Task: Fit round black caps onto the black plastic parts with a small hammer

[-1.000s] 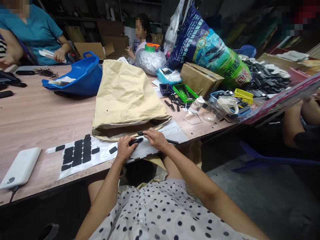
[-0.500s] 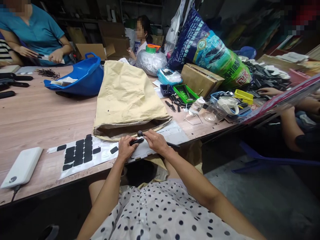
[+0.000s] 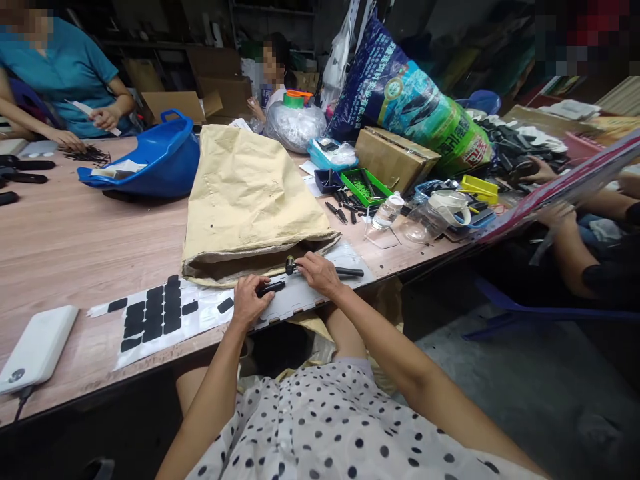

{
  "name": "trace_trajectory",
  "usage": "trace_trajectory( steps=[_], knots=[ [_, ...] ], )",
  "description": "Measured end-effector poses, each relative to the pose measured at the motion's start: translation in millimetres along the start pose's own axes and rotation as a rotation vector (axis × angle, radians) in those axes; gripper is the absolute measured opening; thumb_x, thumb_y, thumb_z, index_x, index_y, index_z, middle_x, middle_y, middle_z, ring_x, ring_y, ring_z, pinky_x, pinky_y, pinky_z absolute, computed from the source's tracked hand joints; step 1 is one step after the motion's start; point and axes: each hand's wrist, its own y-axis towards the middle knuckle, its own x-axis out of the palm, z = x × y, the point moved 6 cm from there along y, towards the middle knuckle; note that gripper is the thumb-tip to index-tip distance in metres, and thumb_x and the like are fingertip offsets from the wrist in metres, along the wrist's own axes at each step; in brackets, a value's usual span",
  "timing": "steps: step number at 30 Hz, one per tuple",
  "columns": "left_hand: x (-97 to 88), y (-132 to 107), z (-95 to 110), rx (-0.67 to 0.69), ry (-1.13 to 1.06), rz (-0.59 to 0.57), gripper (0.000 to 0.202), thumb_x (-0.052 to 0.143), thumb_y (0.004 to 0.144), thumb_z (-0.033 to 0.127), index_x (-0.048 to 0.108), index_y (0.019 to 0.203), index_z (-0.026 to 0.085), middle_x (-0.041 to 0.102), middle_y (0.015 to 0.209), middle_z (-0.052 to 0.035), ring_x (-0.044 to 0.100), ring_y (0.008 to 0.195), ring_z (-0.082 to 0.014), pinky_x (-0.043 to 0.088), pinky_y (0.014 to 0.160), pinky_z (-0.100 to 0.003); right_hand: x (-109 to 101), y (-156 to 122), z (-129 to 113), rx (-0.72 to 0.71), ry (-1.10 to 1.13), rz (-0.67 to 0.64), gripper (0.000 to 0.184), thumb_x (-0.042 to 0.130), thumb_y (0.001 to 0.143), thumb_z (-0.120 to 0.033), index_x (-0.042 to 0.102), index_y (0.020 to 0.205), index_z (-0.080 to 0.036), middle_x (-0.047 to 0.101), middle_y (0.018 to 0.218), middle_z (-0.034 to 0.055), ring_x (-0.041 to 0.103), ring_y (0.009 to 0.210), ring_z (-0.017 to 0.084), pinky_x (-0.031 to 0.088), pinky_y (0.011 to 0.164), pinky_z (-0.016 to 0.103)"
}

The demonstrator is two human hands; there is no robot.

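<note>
My left hand (image 3: 250, 300) is closed on a short black plastic piece (image 3: 271, 288) near the table's front edge. My right hand (image 3: 317, 272) grips a small hammer (image 3: 300, 266), its dark head at my fingertips and its black handle sticking out to the right. Both hands rest over a white backing sheet (image 3: 300, 300). To the left, another sheet carries several black rubber pads (image 3: 155, 313). A tan paper sack (image 3: 247, 197) lies just behind my hands, its open mouth facing me.
A white power bank (image 3: 37, 347) lies at the front left. Farther back are a blue plastic basin (image 3: 150, 157), a cardboard box (image 3: 395, 157), a big printed bag (image 3: 415, 100), green and yellow trays, and black parts. Other people work at the left, back and right.
My right hand has drawn the hammer out, so its head and handle now show. The left hand keeps its hold on the black piece. The view shifted slightly.
</note>
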Motion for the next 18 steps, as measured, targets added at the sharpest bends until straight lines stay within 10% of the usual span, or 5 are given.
trace_trajectory(
  steps=[18],
  knots=[
    [-3.3,-1.9,2.3,0.011,-0.016,-0.015,0.015,0.068,0.075,0.025,0.071,0.090,0.028,0.068,0.092,-0.0021,0.054,0.095,-0.0278,0.043,0.091,-0.042,14.9,-4.8,11.7,0.029,-0.001,-0.012,0.020,0.055,0.098,-0.023,0.070,0.111,-0.024,0.064,0.101,0.0069,0.052,0.097,0.024,0.041,0.087,0.035]
  ],
)
